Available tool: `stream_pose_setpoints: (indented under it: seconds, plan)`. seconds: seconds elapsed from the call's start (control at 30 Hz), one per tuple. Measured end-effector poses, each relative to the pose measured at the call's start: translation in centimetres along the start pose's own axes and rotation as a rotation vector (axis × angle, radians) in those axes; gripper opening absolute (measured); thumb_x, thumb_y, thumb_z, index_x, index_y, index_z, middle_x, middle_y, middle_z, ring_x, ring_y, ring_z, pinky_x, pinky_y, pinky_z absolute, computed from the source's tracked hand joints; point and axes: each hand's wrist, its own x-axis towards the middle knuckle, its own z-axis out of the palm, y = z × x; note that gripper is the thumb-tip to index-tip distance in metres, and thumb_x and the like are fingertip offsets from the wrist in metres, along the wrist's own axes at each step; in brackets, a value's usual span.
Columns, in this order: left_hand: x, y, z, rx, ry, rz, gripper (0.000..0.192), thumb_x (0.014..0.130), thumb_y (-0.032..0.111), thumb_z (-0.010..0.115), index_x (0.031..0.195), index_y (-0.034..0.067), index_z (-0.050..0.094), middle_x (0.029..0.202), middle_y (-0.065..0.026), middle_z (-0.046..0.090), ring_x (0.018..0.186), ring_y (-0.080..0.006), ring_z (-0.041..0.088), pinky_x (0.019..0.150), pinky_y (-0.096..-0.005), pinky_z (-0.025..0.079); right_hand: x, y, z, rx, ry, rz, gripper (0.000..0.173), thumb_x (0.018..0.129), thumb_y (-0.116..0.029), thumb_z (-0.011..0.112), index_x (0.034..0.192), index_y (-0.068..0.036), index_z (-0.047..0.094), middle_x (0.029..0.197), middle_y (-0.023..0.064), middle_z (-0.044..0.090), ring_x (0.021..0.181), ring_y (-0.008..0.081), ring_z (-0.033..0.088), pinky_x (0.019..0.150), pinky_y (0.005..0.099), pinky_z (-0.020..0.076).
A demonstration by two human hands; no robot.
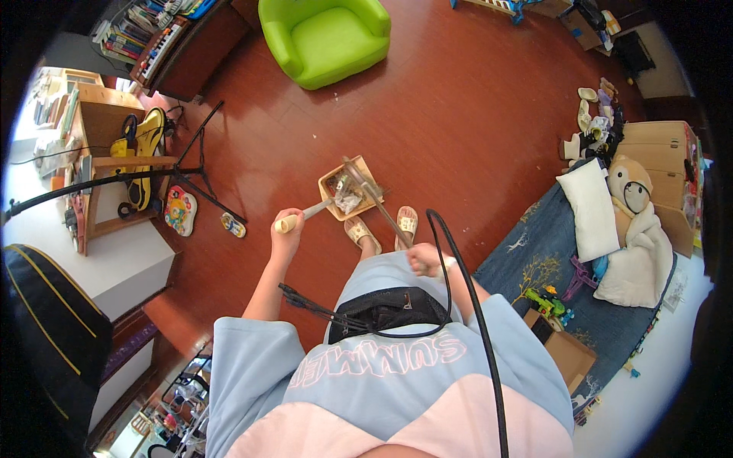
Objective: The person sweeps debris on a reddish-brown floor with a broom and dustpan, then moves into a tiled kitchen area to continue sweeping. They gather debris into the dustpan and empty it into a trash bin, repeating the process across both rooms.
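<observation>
My left hand (287, 230) grips the pale end of a long dustpan handle (318, 209). The dustpan (369, 166), cream-coloured, rests on the floor before my slippers (359, 229) and holds crumpled whitish litter (348, 200) and finer debris. My right hand (425, 259), slightly blurred, is closed on the stick (395, 227) of what looks like a broom. That stick runs up to a blurred head (356, 172) over the dustpan's right side. Part of the pan's inside is hidden behind it.
A green armchair (326, 43) stands ahead on the reddish wooden floor. Black tripod-like legs (200, 169) and a small sandal (233, 225) are at left. On the right lies a blue rug (515, 252) with a pillow (588, 209), plush toy and open cardboard box. A black cable (478, 303) hangs by my right arm.
</observation>
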Motion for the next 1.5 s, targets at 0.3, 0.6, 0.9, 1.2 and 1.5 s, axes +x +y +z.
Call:
stream_pose_setpoints:
  seconds: [0.3,0.6,0.9,1.2,1.5]
  plan:
    - [-0.5,-0.1,-3.8,0.013,0.003,0.103,0.009,0.078,0.01,0.06,0.082,0.002,0.058,0.084,-0.0048,0.055,0.077,-0.0134,0.054,0.069,-0.0252,0.043,-10.2,2.2,-5.1,0.254,0.136,-0.033,0.008,0.077,-0.005,0.046,0.084,-0.008,0.044,0.051,-0.0009,0.041,0.038,0.0087,0.038,0.035,0.0241,0.03]
    - [0.4,-1.4,-5.5,0.049,-0.085,0.066,0.007,0.076,0.008,0.058,0.082,0.003,0.059,0.085,-0.0057,0.056,0.078,-0.0145,0.055,0.07,-0.0257,0.043,1.0,1.4,-2.9,0.196,0.368,-0.161,0.014,0.077,-0.006,0.045,0.064,-0.007,0.049,0.054,0.0051,0.048,0.042,0.0164,0.045,0.037,0.0321,0.0371]
    - [0.5,-1.9,-6.1,0.02,-0.068,0.095,0.007,0.077,0.008,0.058,0.081,0.004,0.06,0.085,-0.0042,0.055,0.076,-0.0117,0.053,0.067,-0.024,0.042,1.2,2.7,5.6,0.226,-0.004,0.026,0.003,0.077,-0.008,0.048,0.077,-0.005,0.047,0.05,-0.0022,0.04,0.039,0.0092,0.041,0.033,0.024,0.0346]
    - [1.4,-1.9,-6.4,-0.087,-0.1,-0.081,0.005,0.079,0.008,0.056,0.084,0.005,0.059,0.08,0.0022,0.053,0.07,-0.0052,0.048,0.063,-0.0206,0.04,-9.3,5.5,-1.4,0.699,-0.323,-0.005,0.016,0.082,-0.008,0.042,0.098,-0.005,0.045,0.053,-0.0035,0.035,0.035,0.003,0.031,0.028,0.0175,0.0237]
    - [1.5,-3.5,-6.0,-0.256,0.063,-0.202,0.008,0.08,0.008,0.055,0.088,0.007,0.054,0.095,-0.0019,0.055,0.078,-0.0069,0.049,0.067,-0.0208,0.039,-11.8,5.0,-4.7,-0.112,0.139,-0.087,0.009,0.078,-0.007,0.046,0.086,-0.008,0.043,0.051,0.0003,0.041,0.036,0.0113,0.041,0.032,0.0279,0.0355]
